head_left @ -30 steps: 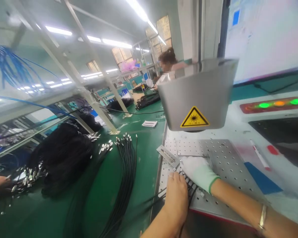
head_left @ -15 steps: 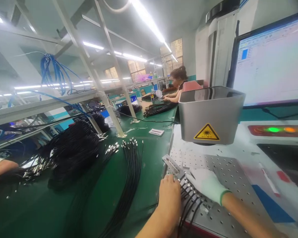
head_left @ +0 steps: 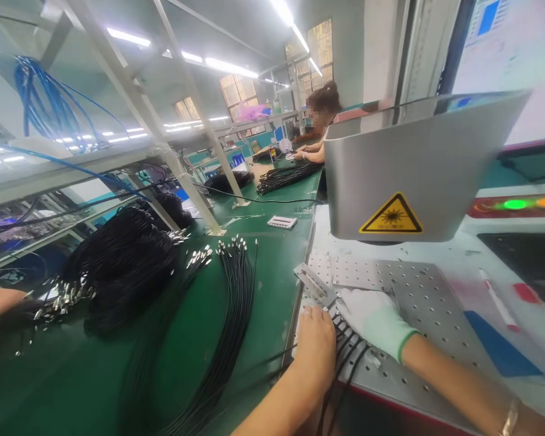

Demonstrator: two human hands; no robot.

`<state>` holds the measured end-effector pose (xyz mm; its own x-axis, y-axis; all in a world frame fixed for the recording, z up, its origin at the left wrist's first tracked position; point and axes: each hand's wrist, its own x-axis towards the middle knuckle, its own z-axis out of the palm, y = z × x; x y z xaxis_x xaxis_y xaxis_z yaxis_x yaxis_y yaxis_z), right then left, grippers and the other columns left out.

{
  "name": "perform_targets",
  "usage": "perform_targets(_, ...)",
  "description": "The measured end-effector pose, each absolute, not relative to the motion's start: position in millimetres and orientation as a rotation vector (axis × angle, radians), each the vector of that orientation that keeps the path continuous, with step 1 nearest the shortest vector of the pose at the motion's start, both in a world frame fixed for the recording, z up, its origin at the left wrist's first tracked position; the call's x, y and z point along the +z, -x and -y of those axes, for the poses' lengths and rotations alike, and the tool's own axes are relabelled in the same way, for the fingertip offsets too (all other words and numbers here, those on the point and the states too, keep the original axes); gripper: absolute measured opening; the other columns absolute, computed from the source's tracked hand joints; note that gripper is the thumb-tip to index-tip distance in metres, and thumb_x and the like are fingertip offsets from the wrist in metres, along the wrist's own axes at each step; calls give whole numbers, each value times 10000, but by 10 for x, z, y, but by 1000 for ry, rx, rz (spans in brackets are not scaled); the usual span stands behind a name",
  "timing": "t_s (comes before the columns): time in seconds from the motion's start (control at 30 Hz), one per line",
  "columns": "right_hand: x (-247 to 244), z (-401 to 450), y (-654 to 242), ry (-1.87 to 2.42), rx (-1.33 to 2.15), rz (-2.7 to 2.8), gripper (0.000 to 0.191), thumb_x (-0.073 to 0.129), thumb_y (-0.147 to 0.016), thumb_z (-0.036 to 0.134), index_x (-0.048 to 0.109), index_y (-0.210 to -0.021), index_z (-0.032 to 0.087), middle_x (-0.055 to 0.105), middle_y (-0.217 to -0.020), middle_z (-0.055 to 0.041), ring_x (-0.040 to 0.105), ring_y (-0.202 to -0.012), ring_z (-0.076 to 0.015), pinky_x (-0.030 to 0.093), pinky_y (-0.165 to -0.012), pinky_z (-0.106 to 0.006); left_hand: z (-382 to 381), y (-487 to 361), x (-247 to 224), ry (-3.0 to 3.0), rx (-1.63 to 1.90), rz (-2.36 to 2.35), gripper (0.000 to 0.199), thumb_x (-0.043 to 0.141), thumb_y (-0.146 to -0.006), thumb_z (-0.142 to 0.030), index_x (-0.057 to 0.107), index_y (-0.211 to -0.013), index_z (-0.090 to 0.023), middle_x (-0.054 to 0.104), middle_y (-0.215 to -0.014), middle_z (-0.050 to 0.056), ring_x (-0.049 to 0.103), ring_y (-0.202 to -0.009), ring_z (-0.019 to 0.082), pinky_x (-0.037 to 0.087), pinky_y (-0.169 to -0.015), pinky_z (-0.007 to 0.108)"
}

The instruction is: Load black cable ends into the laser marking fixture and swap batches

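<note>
My bare left hand [head_left: 317, 340] is closed at the near end of a slotted metal fixture [head_left: 315, 284], beside several black cables [head_left: 355, 357]; what its fingers hold is hidden. My right hand [head_left: 373, 318], in a white and green glove, is at the right side of the same fixture, its fingers together over the cable ends; what they grip is too small to tell. The fixture lies at the left edge of a perforated metal plate [head_left: 418, 297]. Above the plate hangs a grey machine head [head_left: 404, 175] with a yellow warning label.
On the green table [head_left: 272, 290] lie a bundle of black cables [head_left: 238, 290], a big cable heap [head_left: 122, 260] and a small slotted block [head_left: 282, 222]. A red-white pen [head_left: 499, 303] lies at right. One person [head_left: 322, 109] sits far back; another's arm [head_left: 0, 303] shows at left.
The view has shifted, so the machine head looks larger and nearer. Both hands stay at the fixture, and my left hand is now tighter against the cable ends.
</note>
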<state>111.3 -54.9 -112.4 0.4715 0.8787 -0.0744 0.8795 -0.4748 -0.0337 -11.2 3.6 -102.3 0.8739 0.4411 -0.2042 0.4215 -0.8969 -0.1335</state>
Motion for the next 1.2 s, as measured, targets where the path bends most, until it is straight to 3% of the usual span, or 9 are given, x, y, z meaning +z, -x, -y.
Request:
perform_targets(0.2, -992, 576, -1119, -2734, -191, -1679, 354, 338, -965, 277, 648, -1077, 149, 690, -985, -136, 651, -911, -259, 443, -750, -331, -93, 148, -969, 3065, 240, 851, 295, 404, -836, -14, 623, -1026, -67, 631, -1081, 165, 569, -1062, 264, 423, -933, 366)
perform_targets(0.4, -960, 841, -1429, -2865, -348, -1715, 405, 278, -957, 274, 667, -971, 162, 698, -981, -101, 639, -920, -223, 448, -781, -305, -415, 171, -740, 3007, -197, 1048, 211, 424, -918, -156, 620, -987, -124, 620, -1052, 111, 558, -1014, 245, 419, -893, 346)
perform_targets(0.53, -1078, 1201, -1410, -3126, -328, -1620, 484, 186, -951, 348, 614, -1104, 182, 643, -1170, -96, 592, -1073, -229, 451, -908, -345, -753, 126, -664, 2943, -327, 1135, 246, 391, -939, -194, 580, -1066, -100, 595, -1081, 143, 537, -1035, 270, 406, -890, 369)
perform_targets(0.63, -1295, 1408, -1275, -3276, -264, -1651, 475, 232, -923, 445, 620, -1080, 222, 650, -1134, -66, 620, -1015, -226, 491, -891, -356, -932, 35, -715, 2976, -324, 1168, 280, 394, -943, -209, 545, -1138, -76, 599, -1104, 167, 542, -1059, 277, 405, -886, 371)
perform_targets(0.73, -1612, 1511, -1152, -3230, 21, -1773, 425, 395, -886, 552, 630, -1086, 260, 657, -1094, -37, 645, -948, -225, 553, -757, -335, -1030, -81, -785, 3051, -312, 1157, 278, 418, -946, -228, 558, -1133, -78, 630, -1087, 160, 566, -1053, 259, 401, -902, 357)
perform_targets(0.87, -1919, 1535, -1097, -3044, 617, -1888, 389, 558, -842, 540, 626, -1104, 260, 664, -1072, -31, 656, -916, -223, 569, -692, -309, -998, -167, -712, 3128, -381, 1151, 281, 435, -948, -252, 572, -1125, -82, 651, -1071, 148, 591, -1017, 233, 415, -891, 331)
perform_targets(1.07, -1780, 1589, -1073, -2967, 1167, -1833, 306, 386, -955, 426, 570, -1082, 217, 665, -982, -34, 657, -849, -160, 540, -650, -242, -373, 96, -205, 3420, -654, 903, 338, 431, -957, -306, 491, -1246, -140, 653, -1100, 89, 595, -1005, 188, 440, -908, 316)
perform_targets(1.2, -1586, 1671, -942, -2974, 1440, -1652, 361, 325, -989, 457, 564, -1066, 198, 656, -950, -44, 632, -820, -155, 496, -639, -250, 11, 465, -139, 3572, -434, 625, 357, 503, -919, -330, 502, -1240, -172, 639, -1172, 89, 588, -1078, 197, 459, -947, 332)
